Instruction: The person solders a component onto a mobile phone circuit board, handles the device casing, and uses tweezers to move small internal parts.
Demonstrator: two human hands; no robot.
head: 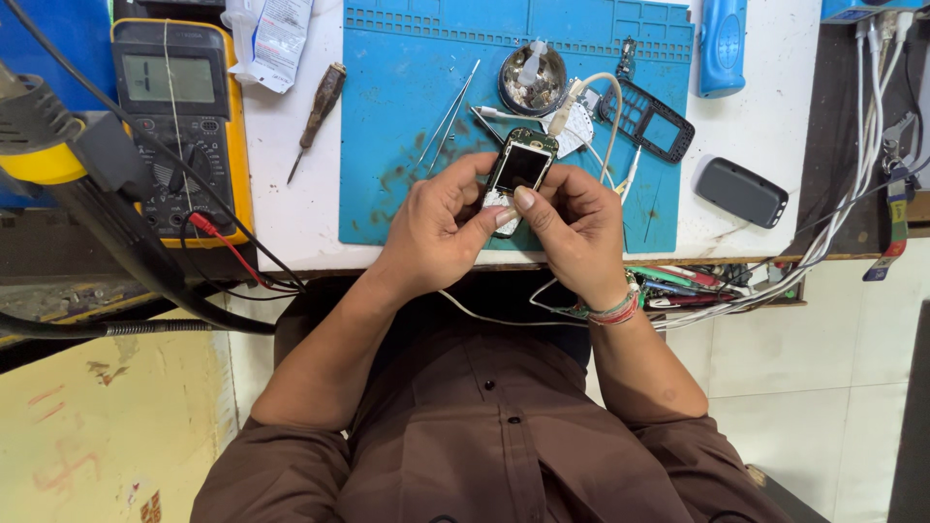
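Left hand (438, 225) and right hand (579, 230) jointly grip an opened small phone (519, 169) over the blue work mat (387, 116); tweezers (450, 114), screwdriver (315, 114) and yellow multimeter (179, 116) lie alongside

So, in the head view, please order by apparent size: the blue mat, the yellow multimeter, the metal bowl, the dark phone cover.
1. blue mat
2. yellow multimeter
3. and 4. dark phone cover and metal bowl: these look alike, so unranked.
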